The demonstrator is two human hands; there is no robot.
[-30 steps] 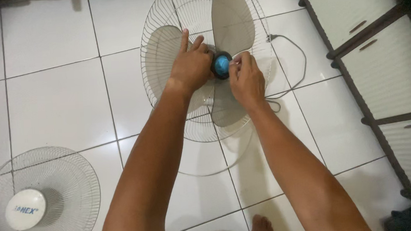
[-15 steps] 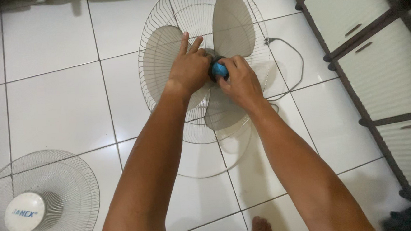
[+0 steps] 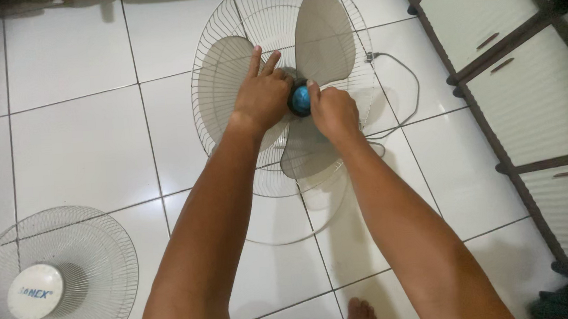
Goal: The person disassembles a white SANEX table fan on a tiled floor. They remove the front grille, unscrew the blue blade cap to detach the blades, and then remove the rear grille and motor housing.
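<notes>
Both hands have slid a little lower on the fan since a moment ago, and the blades have turned a bit.

The back wire cage [image 3: 227, 84] lies flat on the white tile floor [image 3: 73, 146] like a big round bowl. Inside it sit the three grey blades [image 3: 322, 32], with a small blue cap [image 3: 301, 100] in the middle.

The left hand [image 3: 262, 98] rests on the hub and one blade. Two of its fingers point up and out, and the others curl down, pressing on the blade. The right hand [image 3: 332, 110] is closed round the blue cap, with the fingertips pinched on its side.

The blue cap is round and shiny, and it sits right in the middle of the blades, between the two hands.

A grey cord [image 3: 405, 73] loops on the floor beside the cage. The front wire cover [image 3: 73, 258] with a white round middle lies well apart, at the lower left. White cupboards [image 3: 530, 98] stand on the right. A bare foot [image 3: 361, 316] shows at the bottom.
</notes>
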